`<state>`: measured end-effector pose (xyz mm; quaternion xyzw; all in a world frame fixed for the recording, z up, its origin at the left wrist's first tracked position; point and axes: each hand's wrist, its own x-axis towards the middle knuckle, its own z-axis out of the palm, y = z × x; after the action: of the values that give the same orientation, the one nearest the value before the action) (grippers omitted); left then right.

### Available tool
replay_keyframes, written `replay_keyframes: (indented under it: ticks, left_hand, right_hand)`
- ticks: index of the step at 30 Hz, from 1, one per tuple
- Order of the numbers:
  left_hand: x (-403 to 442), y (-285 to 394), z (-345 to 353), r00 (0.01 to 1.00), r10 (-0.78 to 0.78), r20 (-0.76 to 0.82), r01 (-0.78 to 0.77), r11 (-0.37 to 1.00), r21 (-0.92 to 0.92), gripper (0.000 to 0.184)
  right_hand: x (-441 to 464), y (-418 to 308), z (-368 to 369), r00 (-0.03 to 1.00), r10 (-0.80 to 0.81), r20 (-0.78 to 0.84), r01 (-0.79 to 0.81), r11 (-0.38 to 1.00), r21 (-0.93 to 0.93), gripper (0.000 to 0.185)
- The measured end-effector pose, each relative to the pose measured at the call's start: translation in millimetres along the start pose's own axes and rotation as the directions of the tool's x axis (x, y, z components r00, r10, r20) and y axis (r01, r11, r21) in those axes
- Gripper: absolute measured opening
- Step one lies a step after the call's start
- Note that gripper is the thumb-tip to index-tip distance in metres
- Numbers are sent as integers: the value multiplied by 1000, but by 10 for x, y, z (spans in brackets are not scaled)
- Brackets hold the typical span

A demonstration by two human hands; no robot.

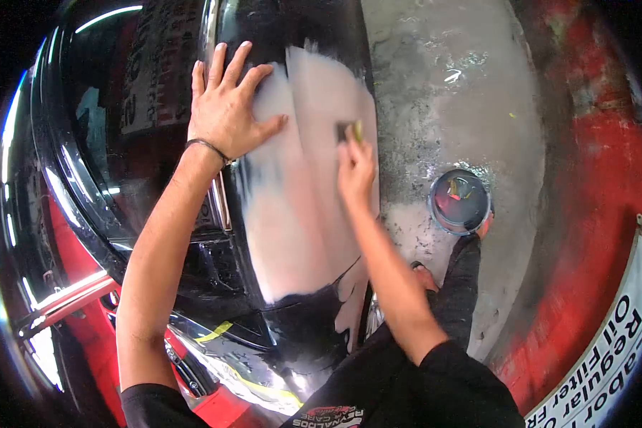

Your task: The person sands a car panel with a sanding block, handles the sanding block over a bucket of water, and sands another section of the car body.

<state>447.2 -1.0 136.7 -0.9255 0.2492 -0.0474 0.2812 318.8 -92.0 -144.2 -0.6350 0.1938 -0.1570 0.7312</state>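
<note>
My left hand (232,107) lies flat with its fingers spread on the upper left of a black car panel (253,25), partly over its pale, bare-looking patch (285,235). A dark band circles that wrist. On the right side of the same patch, my right hand (357,160) pinches a small dark and yellowish pad (352,133) against the surface. Motion blurs the pad's edges. The patch looks smooth and whitish, with black paint around its upper and lower ends.
A round bucket of dark liquid (461,201) stands on the wet grey floor (506,278), right of the car and beside my feet. Yellow tape (214,332) marks the headlight area. Red flooring and a lettered white sign (606,357) are at the right.
</note>
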Motion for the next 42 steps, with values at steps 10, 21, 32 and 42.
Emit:
replay_keyframes:
  ticks: [10,21,32,42]
  left_hand:
    - [-15,-70,178,995,57,-88,-54,998,37,84]
    - [10,-34,33,998,59,-6,-58,998,28,89]
    - [48,3,-93,998,32,62,-26,995,-97,91]
    - [78,-12,-139,995,14,94,2,986,-168,88]
  right_hand:
    - [-201,616,-218,995,80,55,-78,996,-39,47]
    - [-1199,-42,-618,983,20,183,15,982,-188,50]
    - [-665,-222,-380,987,-8,158,42,976,-214,45]
    - [1763,-527,609,941,-313,131,323,944,-66,43]
